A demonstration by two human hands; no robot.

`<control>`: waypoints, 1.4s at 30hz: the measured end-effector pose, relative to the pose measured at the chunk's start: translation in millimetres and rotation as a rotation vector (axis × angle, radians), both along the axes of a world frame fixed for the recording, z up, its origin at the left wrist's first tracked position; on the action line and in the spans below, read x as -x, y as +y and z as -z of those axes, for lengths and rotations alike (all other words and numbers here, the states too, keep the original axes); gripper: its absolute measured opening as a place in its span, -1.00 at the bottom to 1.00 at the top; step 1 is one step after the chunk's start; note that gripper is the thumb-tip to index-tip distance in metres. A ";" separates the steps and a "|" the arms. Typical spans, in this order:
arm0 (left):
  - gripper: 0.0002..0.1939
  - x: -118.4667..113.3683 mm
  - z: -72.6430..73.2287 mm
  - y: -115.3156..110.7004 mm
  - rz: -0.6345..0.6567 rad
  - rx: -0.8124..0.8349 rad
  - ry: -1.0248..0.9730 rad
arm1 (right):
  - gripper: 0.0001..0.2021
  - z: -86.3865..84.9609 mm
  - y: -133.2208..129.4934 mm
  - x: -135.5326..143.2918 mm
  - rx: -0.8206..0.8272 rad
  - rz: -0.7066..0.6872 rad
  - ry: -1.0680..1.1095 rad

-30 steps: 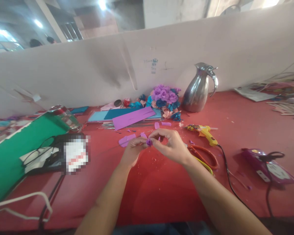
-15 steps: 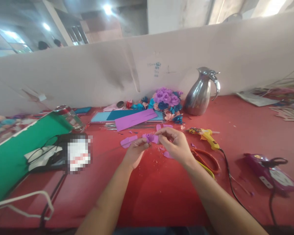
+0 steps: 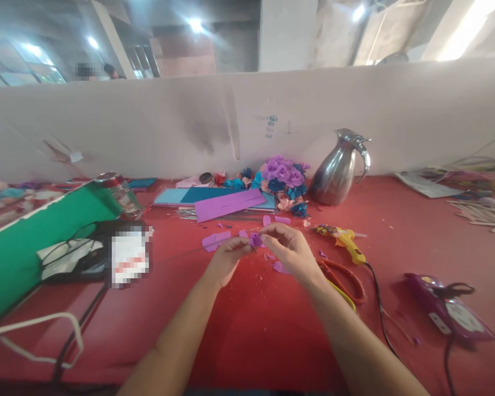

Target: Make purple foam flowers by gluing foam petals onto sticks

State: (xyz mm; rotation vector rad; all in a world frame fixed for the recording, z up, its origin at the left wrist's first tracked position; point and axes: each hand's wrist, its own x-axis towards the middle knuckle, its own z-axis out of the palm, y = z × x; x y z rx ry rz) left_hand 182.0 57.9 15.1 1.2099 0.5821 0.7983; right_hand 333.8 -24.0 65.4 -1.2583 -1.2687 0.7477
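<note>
Between my two hands, above the red table (image 3: 247,335), is a small purple paper flower (image 3: 255,238), rolled into a tight curl. My left hand (image 3: 227,257) pinches it from the left with thumb and finger. On its right side my right hand (image 3: 291,250) closes thumb and fingertips on the paper. Cut purple petals (image 3: 215,241) lie just left of and behind the fingers, and another petal (image 3: 280,268) rests below my right hand. Behind them a purple paper strip (image 3: 230,205) lies across blue sheets (image 3: 169,196).
A yellow glue gun (image 3: 346,243) with a black cord and orange-handled scissors (image 3: 346,280) lie to the right. A steel jug (image 3: 336,170) stands behind, beside finished paper flowers (image 3: 282,173). Left are a glass jar (image 3: 121,193), a green board (image 3: 58,236) and eyeglasses (image 3: 66,250).
The purple paper between my fingers is now curled smaller, and my right fingertips have come closer to my left. The view has tilted up slightly.
</note>
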 end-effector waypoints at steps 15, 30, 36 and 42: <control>-0.76 -1.8 -2.1 0.5 -0.018 -0.008 0.016 | -0.84 1.9 3.3 0.5 0.072 0.095 -0.067; -0.81 -1.7 -2.2 -1.1 0.022 0.134 -0.155 | -0.83 5.1 4.8 -1.3 -0.045 -0.005 0.064; -0.82 -2.4 -0.7 -3.1 0.051 0.108 -0.117 | -0.83 5.2 5.2 -1.5 -0.038 -0.008 0.051; -0.80 -1.9 -1.7 -4.3 0.098 0.081 -0.069 | -0.86 2.2 4.2 -1.7 -0.031 -0.027 0.018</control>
